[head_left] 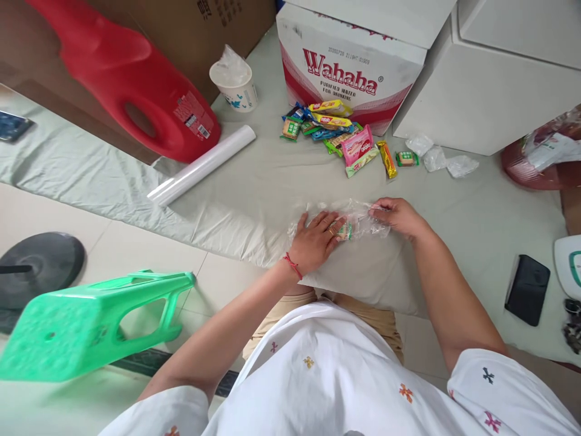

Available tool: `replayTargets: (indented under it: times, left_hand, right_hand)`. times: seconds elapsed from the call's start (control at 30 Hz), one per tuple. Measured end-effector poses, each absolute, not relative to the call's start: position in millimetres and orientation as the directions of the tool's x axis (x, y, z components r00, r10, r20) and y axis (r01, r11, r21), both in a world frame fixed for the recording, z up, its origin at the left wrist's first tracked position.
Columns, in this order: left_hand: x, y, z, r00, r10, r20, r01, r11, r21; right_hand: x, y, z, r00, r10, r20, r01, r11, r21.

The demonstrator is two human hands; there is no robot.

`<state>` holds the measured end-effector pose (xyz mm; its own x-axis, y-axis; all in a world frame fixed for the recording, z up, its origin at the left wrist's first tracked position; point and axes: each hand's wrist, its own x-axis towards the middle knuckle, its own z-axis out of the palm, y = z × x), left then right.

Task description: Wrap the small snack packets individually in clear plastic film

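Observation:
A clear plastic bag point(361, 221) lies near the front edge of the cloth-covered surface, with a small green-and-white wrapped snack point(346, 231) in or under it. Spread flat over the bag's left part is my left hand point(314, 242), its fingers stretched out and partly covering the snack. My right hand point(397, 217) pinches the bag's right end between thumb and fingers. Beyond the hands sits a pile of wrapped snacks, among them a pink packet point(357, 145), a yellow packet point(330, 108), a narrow yellow bar point(387, 159) and a green-wrapped cracker point(407, 158).
Crumpled clear plastic bundles point(434, 158) lie by the white cabinet. A Wahaha carton point(349, 66), paper cup point(235, 85), plastic roll point(204, 166) and red jug point(145, 91) stand or lie behind. A black phone point(528, 290) is at right, a green stool point(100, 321) at left.

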<state>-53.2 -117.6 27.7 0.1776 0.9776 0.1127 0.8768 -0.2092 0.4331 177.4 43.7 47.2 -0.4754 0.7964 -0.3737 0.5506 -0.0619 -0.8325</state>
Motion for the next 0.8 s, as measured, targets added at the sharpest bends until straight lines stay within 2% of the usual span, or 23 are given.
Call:
replayTargets:
  times: [0.07,0.17,0.33,0.5,0.63,0.73,0.8]
  left_hand:
    - [-53,-118,18,0.171,0.982,0.078,0.880,-0.188,0.436]
    - [-53,-121,10,0.160,0.983,0.094,0.889,-0.185,0.419]
    - [-51,-123,10,0.150,0.982,0.111,0.891,-0.183,0.415]
    - [-49,-123,14,0.140,0.985,0.098,0.885,-0.169,0.435]
    - [-46,-123,17,0.122,0.989,0.089,0.880,-0.149,0.450]
    - [-47,-122,19,0.101,0.994,0.038,0.858,-0.107,0.503]
    - [-54,-122,19,0.124,0.992,0.013,0.797,-0.107,0.594]
  right_hand:
    - [181,42,50,-0.377,0.856,-0.354,0.466,-0.156,-0.871]
    - [181,30,52,-0.284,0.881,-0.378,0.398,-0.251,-0.882]
    - [179,12,46,-0.333,0.838,-0.431,0.461,-0.254,-0.850]
    - [169,12,42,-0.184,0.911,-0.368,0.374,-0.281,-0.884]
    - [124,-8,45,-0.214,0.943,-0.256,0.371,-0.164,-0.914]
    - [90,-31,47,-0.336,0.932,-0.132,0.489,0.054,-0.870]
    - [80,-44,47,-0.408,0.912,-0.036,0.543,0.211,-0.813]
